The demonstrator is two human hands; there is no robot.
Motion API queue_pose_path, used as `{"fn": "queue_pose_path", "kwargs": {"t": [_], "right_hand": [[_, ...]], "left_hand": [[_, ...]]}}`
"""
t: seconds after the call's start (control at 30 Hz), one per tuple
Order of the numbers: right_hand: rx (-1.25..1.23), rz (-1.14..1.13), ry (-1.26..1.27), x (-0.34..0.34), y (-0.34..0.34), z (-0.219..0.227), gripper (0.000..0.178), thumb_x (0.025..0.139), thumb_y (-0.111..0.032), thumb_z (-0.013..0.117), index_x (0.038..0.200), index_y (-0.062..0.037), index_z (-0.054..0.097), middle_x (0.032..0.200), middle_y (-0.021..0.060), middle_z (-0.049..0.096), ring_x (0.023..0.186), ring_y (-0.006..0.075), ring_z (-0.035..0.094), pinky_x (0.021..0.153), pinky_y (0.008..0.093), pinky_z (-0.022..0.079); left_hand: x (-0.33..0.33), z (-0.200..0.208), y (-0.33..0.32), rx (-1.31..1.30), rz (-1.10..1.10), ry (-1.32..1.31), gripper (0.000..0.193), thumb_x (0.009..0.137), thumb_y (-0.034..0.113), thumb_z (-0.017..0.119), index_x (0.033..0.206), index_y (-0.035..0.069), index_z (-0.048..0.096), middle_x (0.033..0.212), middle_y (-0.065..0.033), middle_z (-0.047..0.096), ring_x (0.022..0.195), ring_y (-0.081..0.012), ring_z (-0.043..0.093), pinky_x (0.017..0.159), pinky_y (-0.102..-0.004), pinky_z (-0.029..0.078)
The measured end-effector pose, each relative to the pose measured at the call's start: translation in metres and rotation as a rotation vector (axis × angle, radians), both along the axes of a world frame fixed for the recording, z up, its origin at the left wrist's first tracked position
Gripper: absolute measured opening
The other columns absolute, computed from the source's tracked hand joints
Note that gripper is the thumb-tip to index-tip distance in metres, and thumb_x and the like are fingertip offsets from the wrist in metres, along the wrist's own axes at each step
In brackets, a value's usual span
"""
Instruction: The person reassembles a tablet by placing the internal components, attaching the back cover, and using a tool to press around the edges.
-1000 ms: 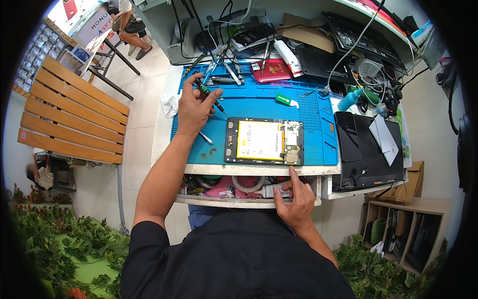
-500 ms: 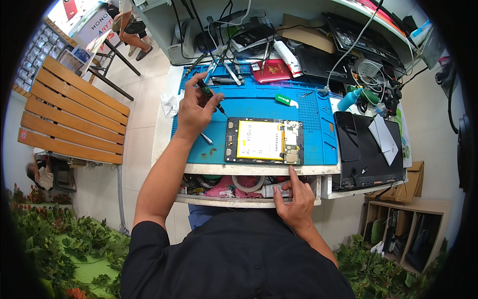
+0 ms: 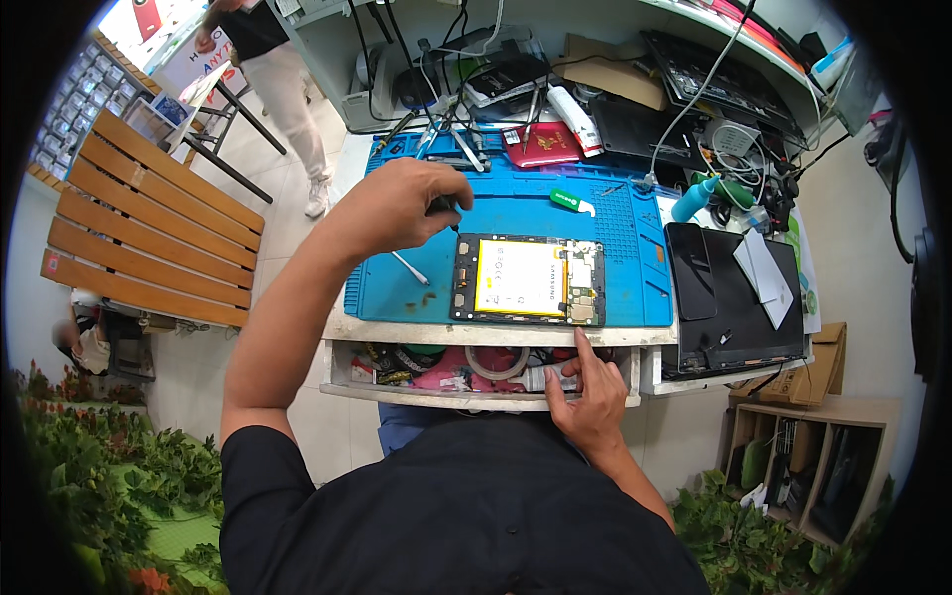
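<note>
An opened tablet (image 3: 535,280) lies on the blue work mat (image 3: 387,297), showing its white battery (image 3: 518,278) with a yellow border and, at the right, its circuit board (image 3: 585,283). Above the tablet's upper left corner, my left hand (image 3: 412,203) is closed round a screwdriver (image 3: 442,205). Most of its handle is hidden by my fingers, and the tip points down near that corner. My right hand (image 3: 587,392) is open in front of the drawer, its index fingertip at the bench edge just below the tablet's lower right corner; it holds nothing.
A white-tipped stick (image 3: 410,268) and a green pry tool (image 3: 570,201) lie on the mat. Tweezers and a red booklet (image 3: 542,143) are behind. At right, a phone (image 3: 690,270) rests on a laptop panel (image 3: 759,322). The drawer (image 3: 446,399) stands open, full of oddments.
My left hand has turned over and lowered, hiding more of the screwdriver, and its elbow has swung outward to the left. My right hand has stayed put. A walking person has appeared at the upper left.
</note>
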State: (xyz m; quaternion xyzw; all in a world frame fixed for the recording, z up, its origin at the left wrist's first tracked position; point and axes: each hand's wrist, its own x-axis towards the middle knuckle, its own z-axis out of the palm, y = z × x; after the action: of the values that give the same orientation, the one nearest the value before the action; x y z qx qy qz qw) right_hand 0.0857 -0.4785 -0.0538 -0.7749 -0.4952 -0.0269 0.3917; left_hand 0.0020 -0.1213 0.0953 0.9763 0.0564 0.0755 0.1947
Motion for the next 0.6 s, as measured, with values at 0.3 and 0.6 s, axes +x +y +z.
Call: {"fn": "queue_pose_path", "kwargs": {"t": [0.3, 0.6], "right_hand": [[0.061, -0.015, 0.0, 0.0, -0.001, -0.006, 0.074, 0.087, -0.012, 0.086, 0.152, 0.0087, 0.06, 0.078, 0.0044, 0.07, 0.057, 0.018, 0.053, 0.062, 0.0367, 0.04], [0.011, -0.014, -0.017, -0.002, 0.0, -0.003, 0.071, 0.086, -0.013, 0.087, 0.148, 0.009, 0.062, 0.081, 0.006, 0.071, 0.072, 0.0246, 0.069, 0.066, 0.0389, 0.045]], "left_hand": [[0.017, 0.011, 0.001, 0.136, 0.056, 0.242, 0.036, 0.09, 0.012, 0.084, 0.126, 0.009, 0.08, 0.107, -0.0137, 0.079, 0.101, -0.0333, 0.077, 0.084, -0.041, 0.061], [0.013, 0.007, -0.005, 0.162, 0.2, 0.233, 0.029, 0.096, 0.018, 0.081, 0.124, 0.013, 0.082, 0.101, -0.0156, 0.083, 0.089, -0.0359, 0.079, 0.087, -0.0453, 0.061]]}}
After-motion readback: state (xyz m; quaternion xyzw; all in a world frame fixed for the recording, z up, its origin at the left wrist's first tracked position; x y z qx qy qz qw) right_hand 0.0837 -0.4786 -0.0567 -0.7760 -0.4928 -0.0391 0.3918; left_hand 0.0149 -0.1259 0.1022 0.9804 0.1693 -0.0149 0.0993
